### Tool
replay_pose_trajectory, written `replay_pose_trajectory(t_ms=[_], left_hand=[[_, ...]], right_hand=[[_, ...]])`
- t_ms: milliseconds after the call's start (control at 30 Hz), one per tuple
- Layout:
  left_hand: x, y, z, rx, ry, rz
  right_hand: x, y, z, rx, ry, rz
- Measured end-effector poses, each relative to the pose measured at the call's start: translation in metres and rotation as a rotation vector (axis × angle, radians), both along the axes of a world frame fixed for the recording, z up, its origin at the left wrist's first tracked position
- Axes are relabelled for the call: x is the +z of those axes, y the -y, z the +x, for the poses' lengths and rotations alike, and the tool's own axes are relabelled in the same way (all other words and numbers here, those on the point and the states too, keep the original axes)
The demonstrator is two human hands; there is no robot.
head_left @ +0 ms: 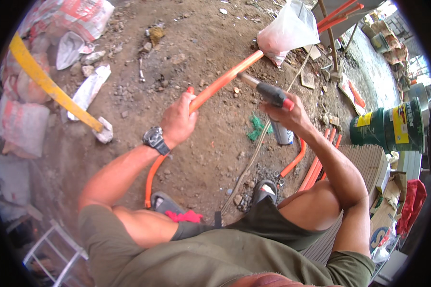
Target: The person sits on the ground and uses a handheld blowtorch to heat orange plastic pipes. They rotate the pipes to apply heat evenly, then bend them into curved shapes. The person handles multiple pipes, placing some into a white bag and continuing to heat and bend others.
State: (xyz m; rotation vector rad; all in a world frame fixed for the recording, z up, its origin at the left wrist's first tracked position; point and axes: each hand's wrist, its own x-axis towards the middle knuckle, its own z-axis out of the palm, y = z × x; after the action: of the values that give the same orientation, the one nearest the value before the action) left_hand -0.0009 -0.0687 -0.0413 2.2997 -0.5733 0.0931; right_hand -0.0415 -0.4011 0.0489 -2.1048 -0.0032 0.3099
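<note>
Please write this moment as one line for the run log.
left hand: grips orange pipe | right hand: holds blowtorch, nozzle near pipe | green buckets: at right

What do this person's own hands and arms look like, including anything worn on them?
Neither the left hand nor the right hand wears a glove. A chunky dark watch circles the left wrist; the right wrist is bare. The short sleeves are olive green.

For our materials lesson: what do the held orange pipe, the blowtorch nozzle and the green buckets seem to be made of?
Orange pipe: probably plastic, smooth and slightly glossy, with a pale highlight along it.
Blowtorch nozzle: likely metal, a dull tube with a darker tip, though blur leaves this open.
Green buckets: likely plastic, smooth with a soft sheen and even colour.
</note>
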Motion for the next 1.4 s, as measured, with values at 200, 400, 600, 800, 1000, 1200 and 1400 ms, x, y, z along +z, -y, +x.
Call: replay_pose_trajectory(t_ms=[200, 400, 600, 800, 1000, 1200, 1400], left_hand=[[0.002, 0.000, 0.002, -0.033, 0.121, 0.030], [0.007, -0.004, 0.001, -0.024, 0.095, 0.102], [0.003, -0.006, 0.006, -0.056, 0.075, 0.090], [-0.002, -0.012, 0.004, -0.060, 0.047, 0.032], [0.001, -0.011, 0.007, -0.061, -0.006, 0.008], [-0.001, -0.014, 0.007, -0.057, -0.052, -0.061], [-0.004, -0.014, 0.009, -0.056, -0.140, -0.131]], right_hand=[[-0.003, -0.005, -0.003, 0.120, 0.003, -0.023], [-0.010, 0.002, -0.002, 0.046, 0.002, -0.060], [-0.005, 0.000, 0.001, 0.016, -0.059, 0.057], [-0.005, 0.002, 0.001, -0.019, -0.001, -0.009], [-0.019, 0.023, 0.014, -0.193, -0.037, -0.065], [-0.013, 0.011, 0.002, 0.039, 0.032, -0.041], [-0.018, 0.025, 0.017, -0.164, -0.030, -0.035]])
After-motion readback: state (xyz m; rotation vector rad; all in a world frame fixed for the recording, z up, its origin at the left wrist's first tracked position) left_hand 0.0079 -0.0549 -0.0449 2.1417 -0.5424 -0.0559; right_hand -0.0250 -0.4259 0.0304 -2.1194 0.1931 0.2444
